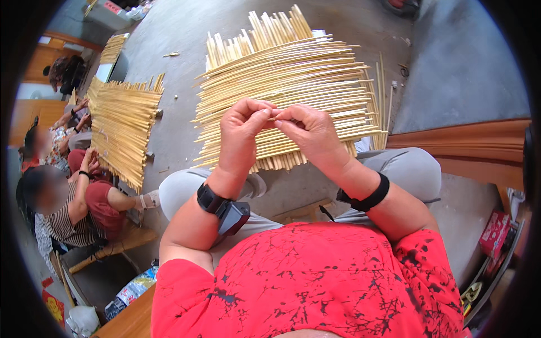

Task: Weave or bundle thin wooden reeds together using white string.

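My left hand (241, 128) and my right hand (313, 134) meet above a mat of straw-coloured stalks (287, 70). Both are closed, thumbs against fingers in a pinch, with the fingertips nearly touching. Whatever thin thing lies between the fingertips is too small to make out. The long stalks of the mat run side to side, packed closely in rows, and a faint thread line crosses them near the middle. Under the far edge, a layer of shorter stalks (259, 35) points away from me. My hands cover part of the mat's near half.
Loose stalks (382, 101) lie along the mat's right side. To the left, seated people hold a similar stalk mat (125, 124); one wears a striped top (63, 222). A wooden bench (115, 248) stands by them. At right are a wooden ledge (462, 143) and a red box (495, 234).
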